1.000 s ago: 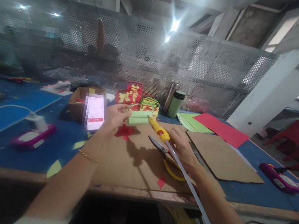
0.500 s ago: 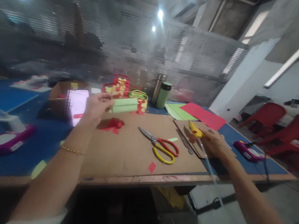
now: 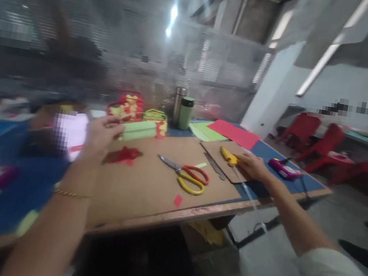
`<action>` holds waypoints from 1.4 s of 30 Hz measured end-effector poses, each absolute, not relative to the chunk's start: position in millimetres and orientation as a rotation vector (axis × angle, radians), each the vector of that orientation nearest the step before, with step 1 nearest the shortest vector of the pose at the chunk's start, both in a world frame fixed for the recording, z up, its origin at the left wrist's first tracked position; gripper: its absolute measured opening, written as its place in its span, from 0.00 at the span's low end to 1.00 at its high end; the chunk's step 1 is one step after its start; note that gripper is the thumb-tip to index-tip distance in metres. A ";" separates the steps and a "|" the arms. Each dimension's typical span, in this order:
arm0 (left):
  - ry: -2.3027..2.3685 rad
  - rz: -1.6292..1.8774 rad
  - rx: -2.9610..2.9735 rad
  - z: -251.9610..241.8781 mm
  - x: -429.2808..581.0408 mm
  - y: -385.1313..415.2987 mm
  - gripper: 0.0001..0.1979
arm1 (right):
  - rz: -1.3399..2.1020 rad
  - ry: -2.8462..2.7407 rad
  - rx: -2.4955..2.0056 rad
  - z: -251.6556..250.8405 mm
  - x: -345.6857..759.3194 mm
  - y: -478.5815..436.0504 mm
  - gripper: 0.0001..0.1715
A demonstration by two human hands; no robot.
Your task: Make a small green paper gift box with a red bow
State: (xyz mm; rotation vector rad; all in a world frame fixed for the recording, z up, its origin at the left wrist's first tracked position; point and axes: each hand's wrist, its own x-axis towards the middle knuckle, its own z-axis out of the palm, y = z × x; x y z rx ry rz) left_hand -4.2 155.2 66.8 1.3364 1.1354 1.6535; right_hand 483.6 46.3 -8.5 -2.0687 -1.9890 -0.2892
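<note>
My left hand (image 3: 103,133), with a gold bracelet at the wrist, pinches one end of a folded light green paper piece (image 3: 140,131) above the cardboard. At the right, my right hand (image 3: 252,165) has its fingers closed on the rear of a yellow glue gun (image 3: 228,156), which is over a small board (image 3: 238,174). A pale strand trails from the glue gun past the table edge. Between my hands lie scissors (image 3: 183,173) with one red and one yellow handle. A red paper piece (image 3: 128,155) sits below the green one, blurred.
A cardboard sheet (image 3: 146,197) covers the table front, with a red scrap (image 3: 177,200) on it. Behind stand a green bottle (image 3: 185,114), a steel flask (image 3: 177,104) and decorated paper baskets (image 3: 129,106). Red paper (image 3: 234,133), a bright phone (image 3: 71,133) and a purple device (image 3: 284,169) lie around.
The view has swung to the right, so the table things appear further left. Both hands keep their holds on the green paper and the glue gun.
</note>
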 end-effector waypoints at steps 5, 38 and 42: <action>1.173 1.670 1.210 71.4 0.8 147.9 0.13 | -0.364 -2.012 -2.096 27.8 468.9 59.4 0.17; 1.323 2.185 1.269 79.7 -13.1 138.5 0.14 | 0.592 -1.926 -1.741 20.2 132.3 154.2 0.09; 1.314 2.203 1.201 72.2 -18.1 151.8 0.13 | 0.683 -1.862 -1.612 29.4 139.1 144.2 0.10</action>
